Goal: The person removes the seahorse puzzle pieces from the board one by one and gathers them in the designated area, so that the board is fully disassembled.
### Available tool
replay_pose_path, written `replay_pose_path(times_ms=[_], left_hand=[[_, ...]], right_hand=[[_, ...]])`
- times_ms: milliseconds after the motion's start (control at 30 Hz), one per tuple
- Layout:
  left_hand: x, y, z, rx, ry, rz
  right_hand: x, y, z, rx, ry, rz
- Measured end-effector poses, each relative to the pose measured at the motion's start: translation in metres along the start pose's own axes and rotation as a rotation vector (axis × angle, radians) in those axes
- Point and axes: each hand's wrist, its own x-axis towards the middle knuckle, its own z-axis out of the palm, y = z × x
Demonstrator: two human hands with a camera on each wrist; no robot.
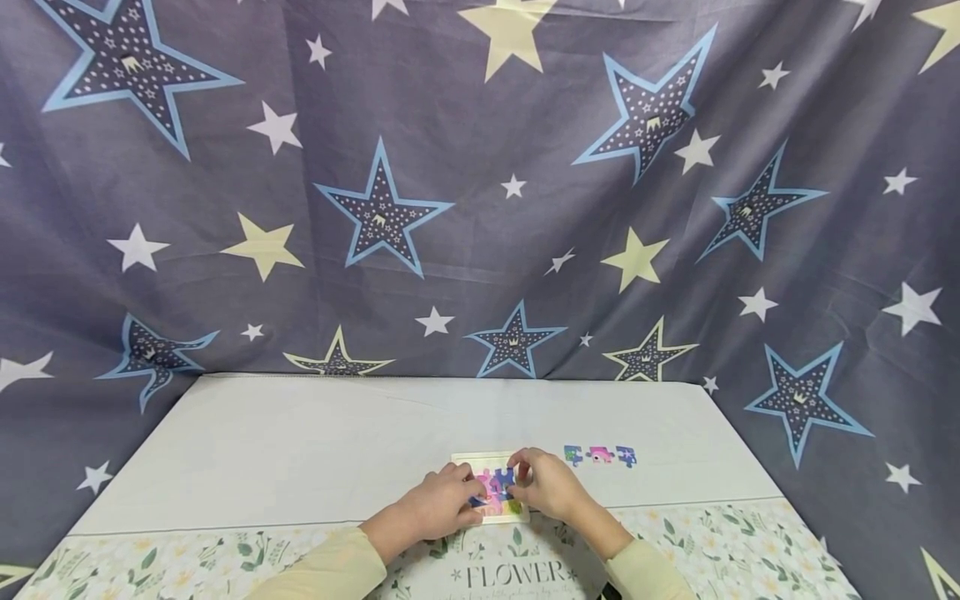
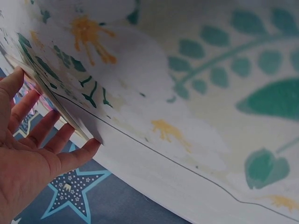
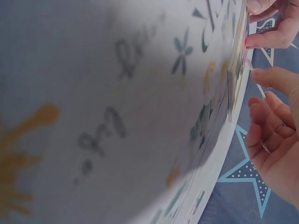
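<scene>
A small pale puzzle tray lies on the table with pink, blue and yellow jigsaw pieces in it. My left hand rests at the tray's left side, its fingertips on the edge and the pieces. In the left wrist view those fingers are spread and fairly straight along the tray. Over the tray's right side, my right hand pinches a thin puzzle piece between thumb and forefinger. That piece shows edge-on in the right wrist view, so its picture is hidden.
Right of the tray lie three loose pieces: a blue-green one, a pink one and a blue one. A floral cloth with lettering covers the table's near part. A star-patterned curtain hangs behind.
</scene>
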Motion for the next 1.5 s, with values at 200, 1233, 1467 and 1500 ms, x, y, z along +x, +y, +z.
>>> replay_pose_path(times_ms=[200,1233,1467,1500], left_hand=[[0.000,0.000,-0.001,-0.007,0.001,0.000],[-0.001,-0.006,0.002,-0.027,0.006,0.014],[-0.001,-0.006,0.001,-0.014,-0.004,0.016],[0.000,-0.006,0.001,-0.009,-0.005,0.014]], right_hand=[[-0.001,0.001,-0.002,0.009,0.008,-0.011],[-0.014,0.031,-0.014,0.113,0.072,0.099],[-0.017,0.036,-0.018,0.108,0.092,0.114],[-0.017,0.037,-0.019,0.107,0.094,0.120]])
